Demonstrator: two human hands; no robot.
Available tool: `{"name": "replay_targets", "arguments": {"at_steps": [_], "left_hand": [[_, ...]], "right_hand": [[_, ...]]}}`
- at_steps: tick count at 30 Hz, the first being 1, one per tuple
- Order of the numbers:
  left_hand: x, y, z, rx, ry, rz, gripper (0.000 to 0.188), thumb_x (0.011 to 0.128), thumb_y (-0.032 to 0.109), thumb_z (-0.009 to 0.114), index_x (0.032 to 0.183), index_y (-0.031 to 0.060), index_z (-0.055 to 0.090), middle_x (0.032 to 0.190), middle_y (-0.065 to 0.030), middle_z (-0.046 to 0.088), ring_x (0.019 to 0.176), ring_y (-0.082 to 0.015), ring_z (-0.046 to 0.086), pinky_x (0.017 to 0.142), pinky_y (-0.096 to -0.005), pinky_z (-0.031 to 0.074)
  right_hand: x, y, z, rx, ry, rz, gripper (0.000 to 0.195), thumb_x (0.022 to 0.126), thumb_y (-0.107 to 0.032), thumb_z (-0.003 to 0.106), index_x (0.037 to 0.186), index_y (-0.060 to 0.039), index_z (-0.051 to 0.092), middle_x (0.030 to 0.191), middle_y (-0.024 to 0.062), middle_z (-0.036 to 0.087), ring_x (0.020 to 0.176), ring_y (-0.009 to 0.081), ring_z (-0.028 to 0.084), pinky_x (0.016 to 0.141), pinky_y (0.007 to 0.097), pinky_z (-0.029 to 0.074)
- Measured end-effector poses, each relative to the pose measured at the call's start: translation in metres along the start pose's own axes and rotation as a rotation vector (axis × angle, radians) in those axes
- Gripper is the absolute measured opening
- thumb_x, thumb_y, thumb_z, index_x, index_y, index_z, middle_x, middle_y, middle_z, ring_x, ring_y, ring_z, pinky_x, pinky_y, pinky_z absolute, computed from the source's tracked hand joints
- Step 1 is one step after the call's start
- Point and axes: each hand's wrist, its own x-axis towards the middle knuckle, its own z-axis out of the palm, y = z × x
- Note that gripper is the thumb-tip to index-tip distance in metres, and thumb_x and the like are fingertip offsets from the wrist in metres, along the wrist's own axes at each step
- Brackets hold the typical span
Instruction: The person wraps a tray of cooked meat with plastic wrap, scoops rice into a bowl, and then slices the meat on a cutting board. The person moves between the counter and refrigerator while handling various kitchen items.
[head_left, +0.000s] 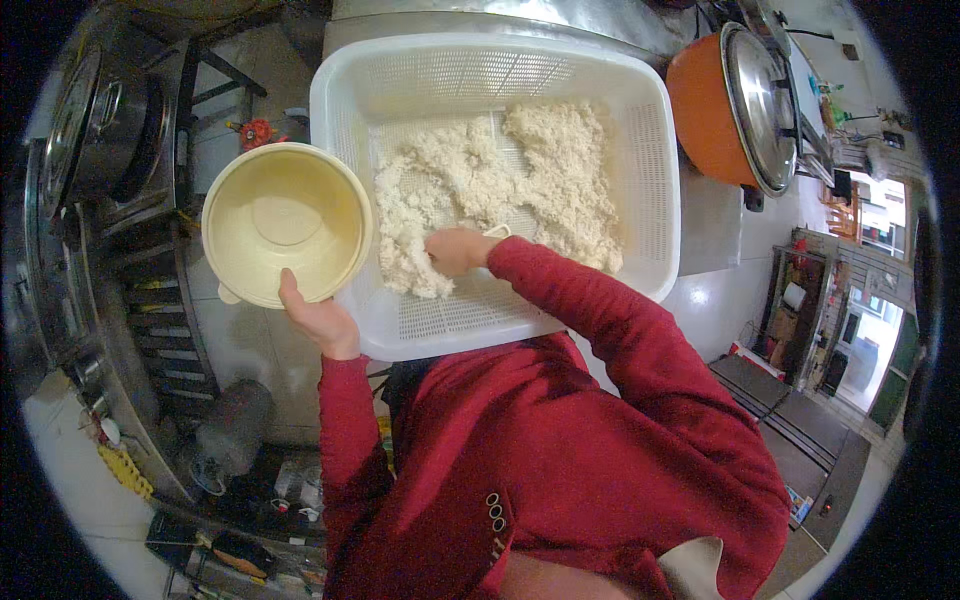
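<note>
My left hand (319, 319) holds a round cream-coloured plastic bowl (289, 202) by its near rim, thumb inside and fingers under it. Nothing lies in the bowl, which is just left of a white perforated plastic basket (495, 330). Loose cooked rice (566, 180) is spread in the basket, in a thick clump at right and a thinner one at left, with bare mesh between. Down at the left clump, my right hand (459, 251) is closed around a pale utensil, whose looped handle end (499, 231) sticks out by the wrist. Its working end is hidden.
A large orange pot (709, 112) with a glass lid stands close to the basket's right side. Behind the basket is a steel counter (510, 16). On the left are a metal stand with a big steel pot (105, 127) and a red valve handle (255, 133).
</note>
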Motion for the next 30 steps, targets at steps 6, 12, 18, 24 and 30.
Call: {"name": "replay_targets", "arguments": {"at_steps": [6, 12, 18, 24, 30], "left_hand": [[0.017, 0.042, -0.086, 0.889, -0.042, 0.271, 0.051, 0.089, 0.018, 0.056, 0.132, -0.0070, 0.045, 0.133, -0.0186, 0.051, 0.123, -0.0276, 0.049, 0.104, -0.0416, 0.037], [-0.044, 0.040, -0.022, 0.889, -0.281, 0.547, 0.045, 0.095, 0.019, 0.052, 0.133, -0.0054, 0.048, 0.128, -0.0220, 0.057, 0.117, -0.0298, 0.055, 0.101, -0.0381, 0.041], [-0.060, 0.008, 0.009, 0.561, -0.498, -0.182, 0.056, 0.105, 0.040, 0.036, 0.132, -0.0072, 0.049, 0.130, -0.0152, 0.056, 0.114, -0.0225, 0.055, 0.095, -0.0321, 0.043], [-0.053, 0.017, -0.035, 0.114, -0.365, -0.216, 0.063, 0.102, 0.045, 0.036, 0.148, 0.0038, 0.030, 0.146, -0.0187, 0.040, 0.130, -0.0341, 0.045, 0.104, -0.0458, 0.043], [-0.026, -0.002, -0.037, 0.156, -0.177, 0.138, 0.076, 0.093, 0.056, 0.044, 0.149, 0.0082, 0.028, 0.149, -0.0176, 0.034, 0.134, -0.0384, 0.039, 0.107, -0.0529, 0.039]], "right_hand": [[-0.075, 0.000, -0.044, 0.220, 0.108, -0.150, 0.022, 0.074, -0.012, 0.056, 0.079, 0.0085, 0.062, 0.076, 0.0274, 0.062, 0.070, 0.0442, 0.061, 0.069, 0.0504, 0.049], [-0.183, -0.066, -0.113, -0.169, 0.506, 0.096, 0.024, 0.074, -0.009, 0.062, 0.094, 0.0004, 0.054, 0.062, 0.0190, 0.057, 0.066, 0.0350, 0.064, 0.054, 0.0449, 0.049], [-0.182, -0.090, -0.135, -0.433, 0.955, 0.152, 0.013, 0.081, -0.008, 0.056, 0.093, -0.0030, 0.052, 0.070, 0.0088, 0.061, 0.059, 0.0247, 0.065, 0.048, 0.0337, 0.049], [0.055, 0.093, -0.044, -0.265, 1.003, 0.311, 0.011, 0.082, -0.011, 0.058, 0.089, -0.0031, 0.062, 0.078, 0.0123, 0.067, 0.062, 0.0270, 0.067, 0.054, 0.0406, 0.053], [0.049, -0.015, -0.003, -0.297, 0.435, 0.130, 0.022, 0.069, -0.019, 0.069, 0.083, -0.0013, 0.068, 0.066, 0.0098, 0.064, 0.068, 0.0273, 0.068, 0.057, 0.0375, 0.051]]}}
